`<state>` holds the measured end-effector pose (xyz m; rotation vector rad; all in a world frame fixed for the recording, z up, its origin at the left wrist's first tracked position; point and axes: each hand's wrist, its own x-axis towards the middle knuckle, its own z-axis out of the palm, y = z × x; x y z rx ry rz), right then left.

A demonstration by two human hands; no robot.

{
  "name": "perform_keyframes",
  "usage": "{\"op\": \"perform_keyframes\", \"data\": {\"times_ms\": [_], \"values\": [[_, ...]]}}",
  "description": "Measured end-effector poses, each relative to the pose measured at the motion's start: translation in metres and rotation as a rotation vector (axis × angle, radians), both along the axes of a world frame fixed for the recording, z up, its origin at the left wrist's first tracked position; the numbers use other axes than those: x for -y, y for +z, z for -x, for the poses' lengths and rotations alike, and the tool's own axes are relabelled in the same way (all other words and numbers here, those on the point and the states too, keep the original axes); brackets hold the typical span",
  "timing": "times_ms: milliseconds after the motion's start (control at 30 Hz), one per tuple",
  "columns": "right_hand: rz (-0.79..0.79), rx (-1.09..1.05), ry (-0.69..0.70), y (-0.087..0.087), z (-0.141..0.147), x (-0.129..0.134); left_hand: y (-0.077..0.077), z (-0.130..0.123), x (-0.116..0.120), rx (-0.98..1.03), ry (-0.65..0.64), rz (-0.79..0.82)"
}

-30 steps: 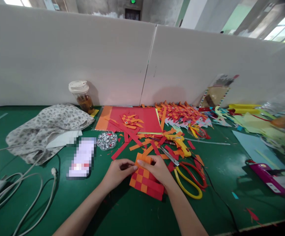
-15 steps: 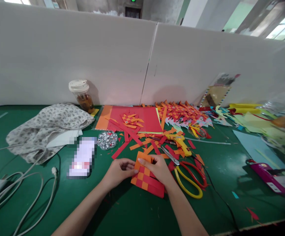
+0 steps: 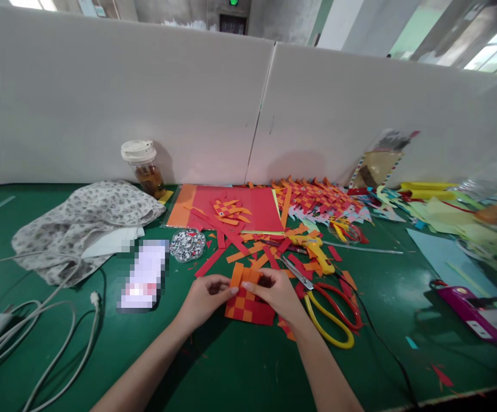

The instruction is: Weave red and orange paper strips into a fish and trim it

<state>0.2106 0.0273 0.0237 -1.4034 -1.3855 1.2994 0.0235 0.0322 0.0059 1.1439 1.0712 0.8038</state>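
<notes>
With the right hand [image 3: 279, 296], grips a woven piece of red and orange paper [image 3: 245, 311] between thumb and fingers, above the counter [image 3: 231, 377], about midway between its left and right edges. With the left hand [image 3: 203, 297], pinches the left border of the same piece, with thumb tip upon it; cannot tell the exact place of the fingers behind. Just beside the right wrist, has scissors [image 3: 310, 285], with blades toward the back edge of the counter. Farther back, has a yellow glue gun [image 3: 317, 252] among paper strips [image 3: 245, 252]. To the left, has a phone [image 3: 145, 274].
</notes>
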Motion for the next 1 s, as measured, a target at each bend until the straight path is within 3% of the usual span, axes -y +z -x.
{"op": "perform_keyframes", "data": {"times_ms": [267, 433, 633, 1000], "values": [[-0.054, 0.097, -0.032, 0.001, 0.004, 0.001, 0.003, -0.001, 0.001, -0.026, -0.035, 0.000], [-0.036, 0.051, 0.027, 0.004, 0.006, 0.001, 0.000, -0.003, 0.003, -0.040, -0.071, -0.007], [-0.060, 0.072, -0.133, -0.003, 0.000, -0.002, 0.000, -0.004, 0.002, 0.055, -0.043, 0.051], [-0.113, 0.058, -0.163, -0.005, 0.005, 0.000, 0.003, -0.004, 0.003, 0.094, -0.103, 0.064]]}}
